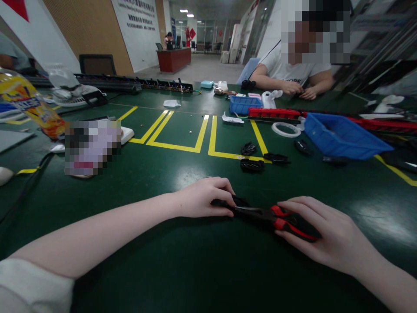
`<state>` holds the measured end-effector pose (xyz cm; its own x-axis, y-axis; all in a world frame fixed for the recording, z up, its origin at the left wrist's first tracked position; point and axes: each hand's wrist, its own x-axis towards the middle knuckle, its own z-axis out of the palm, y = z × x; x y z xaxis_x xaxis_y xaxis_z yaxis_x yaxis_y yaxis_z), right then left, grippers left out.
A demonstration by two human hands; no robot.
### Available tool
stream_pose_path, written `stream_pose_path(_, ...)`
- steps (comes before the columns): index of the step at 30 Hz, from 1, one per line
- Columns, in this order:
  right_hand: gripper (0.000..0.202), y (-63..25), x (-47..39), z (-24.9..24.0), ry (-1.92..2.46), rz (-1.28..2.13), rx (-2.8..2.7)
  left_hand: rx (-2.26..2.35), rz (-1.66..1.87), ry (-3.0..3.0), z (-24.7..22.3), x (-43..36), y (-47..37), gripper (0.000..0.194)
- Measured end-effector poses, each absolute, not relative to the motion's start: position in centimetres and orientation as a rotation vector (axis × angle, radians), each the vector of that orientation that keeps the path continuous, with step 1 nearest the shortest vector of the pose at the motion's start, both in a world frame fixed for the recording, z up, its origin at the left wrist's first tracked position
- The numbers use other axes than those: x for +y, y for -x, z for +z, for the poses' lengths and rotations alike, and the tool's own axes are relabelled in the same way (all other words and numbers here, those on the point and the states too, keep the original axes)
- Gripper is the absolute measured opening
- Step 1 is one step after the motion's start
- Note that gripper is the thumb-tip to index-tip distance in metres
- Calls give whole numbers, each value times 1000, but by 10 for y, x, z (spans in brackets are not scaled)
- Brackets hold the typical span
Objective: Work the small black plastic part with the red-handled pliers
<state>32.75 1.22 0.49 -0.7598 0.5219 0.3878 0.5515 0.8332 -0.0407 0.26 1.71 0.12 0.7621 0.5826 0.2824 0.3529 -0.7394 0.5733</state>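
Office space opens behind the green table [169,278], whose top is marked out with strips of yellow tape [174,147]. At far left, you have a plastic bottle [35,104] with a yellow and orange label. To its right, a tilted flat item [93,148] is obscured by pixelation. Near the centre, your left hand [203,201] rests low over the table, its fingers closed on a black part [241,201]. Extending from that part towards you on the right are pliers [280,224] with red and black handles; their nose meets the part, though you cannot tell whether the jaws are clamped on it. Beyond, three black pieces [252,165] lie close together at the yellow marking. Your right hand [327,230] encircles the handles, fingers on one side and thumb on the other. Farther back, across the table, a co-worker [289,76] in a white shirt sits with both hands together. Nearer you lies a white ring [286,129], just beside a blue tray [342,141] at right.
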Motion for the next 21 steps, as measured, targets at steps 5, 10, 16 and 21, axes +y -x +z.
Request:
stream_pose_path(5, 35, -323, 11, 11, 772, -131, -2636, 718, 605, -2456, 1, 17, -2, 15)
stream_pose_path(10, 35, -320, 11, 12, 772, -132, -2632, 710, 598, -2464, 1, 17, -2, 17)
stream_pose_path(16, 36, -318, 9, 13, 786, -120, -2623, 733, 591, -2468, 3, 16, -3, 15)
stream_pose_path(21, 35, -318, 9, 12, 801, -71, -2612, 731, 586, -2441, 1, 17, -3, 15)
